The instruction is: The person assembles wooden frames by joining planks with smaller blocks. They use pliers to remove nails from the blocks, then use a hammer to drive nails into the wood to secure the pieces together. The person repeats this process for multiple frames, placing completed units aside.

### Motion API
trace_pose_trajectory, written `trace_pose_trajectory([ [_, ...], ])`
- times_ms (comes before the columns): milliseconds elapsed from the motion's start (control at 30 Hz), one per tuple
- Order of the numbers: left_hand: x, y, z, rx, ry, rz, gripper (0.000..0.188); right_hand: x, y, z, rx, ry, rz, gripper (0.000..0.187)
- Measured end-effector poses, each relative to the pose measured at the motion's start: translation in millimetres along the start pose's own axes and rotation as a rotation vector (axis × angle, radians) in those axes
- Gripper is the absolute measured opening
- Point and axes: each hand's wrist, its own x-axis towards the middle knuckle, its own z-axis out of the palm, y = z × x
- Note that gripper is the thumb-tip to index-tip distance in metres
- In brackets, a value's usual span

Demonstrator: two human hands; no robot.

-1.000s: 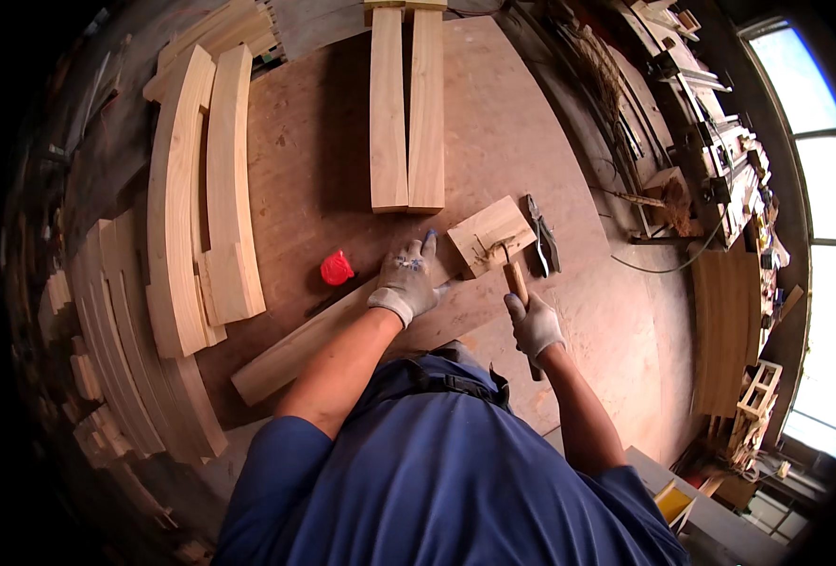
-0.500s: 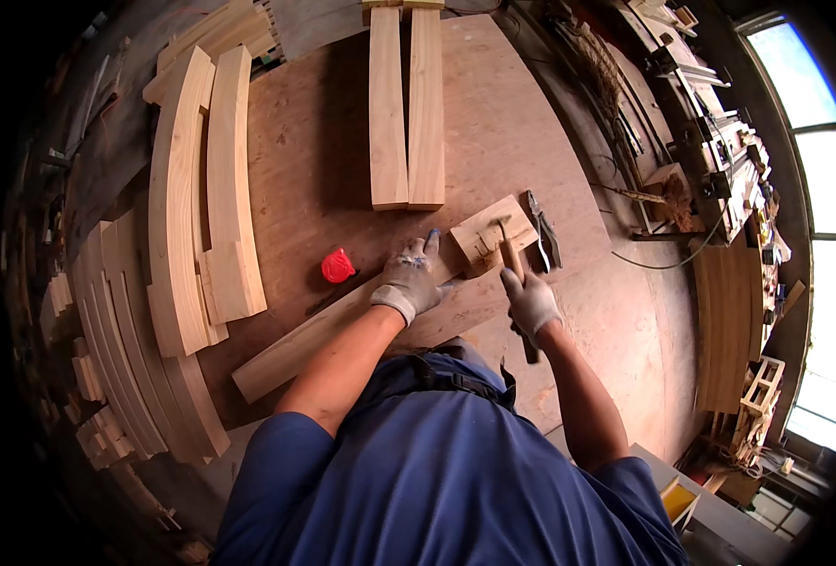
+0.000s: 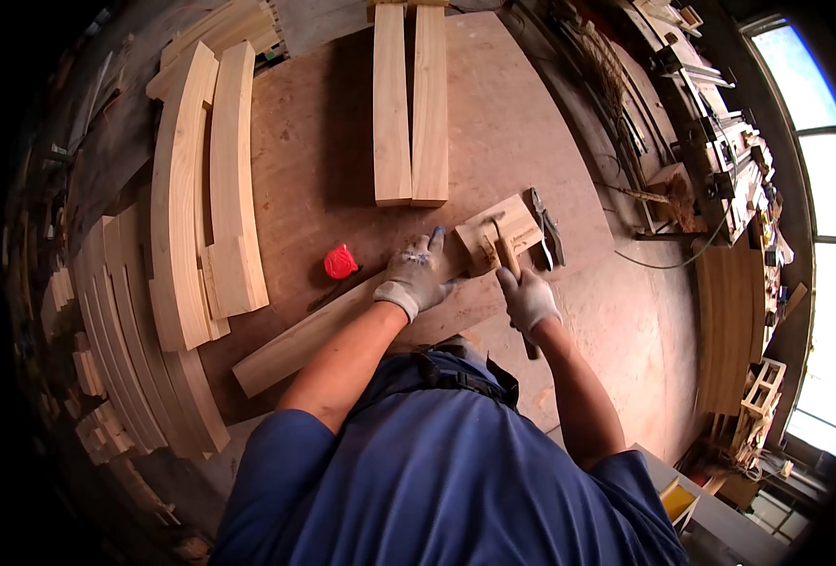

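Note:
A long pale timber beam [image 3: 316, 330] lies slantwise on the wooden board in front of me. My left hand [image 3: 414, 275], in a grey-white work glove, rests on it with thumb and fingers spread. A claw hammer [image 3: 506, 253] is gripped by its handle in my gloved right hand [image 3: 530, 300]. Its head is over a squared wood block [image 3: 523, 226] at the beam's far right end. Whether the head touches the wood is hard to tell. Just right of that block lie dark-handled pliers [image 3: 548, 231]. To the left of my left hand sits a red tape measure [image 3: 340, 262].
Two timbers [image 3: 393, 113] stand side by side at the far middle of the board [image 3: 521, 113]. Curved beams [image 3: 232, 179] lie along its left side, with stacked planks [image 3: 135, 330] beyond. A cluttered workbench [image 3: 720, 141] runs along the right, near a bright window [image 3: 821, 179].
The hammer head has shifted slightly left over the block, and the nails seen there before are now mostly hidden. My left hand stays on the beam.

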Motion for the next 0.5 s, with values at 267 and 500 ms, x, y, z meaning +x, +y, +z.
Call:
trace_pose_trajectory([
  [267,-0.1,2.8,-6.6,0.011,-0.039,0.002,0.113,-16.3,-11.2,-14.1,0.047,-0.071,0.121,0.060],
  [500,2.1,4.3,-2.8,0.037,-0.066,0.052,0.113,-16.3,56.5,5.0,-0.024,0.012,-0.002,0.061],
])
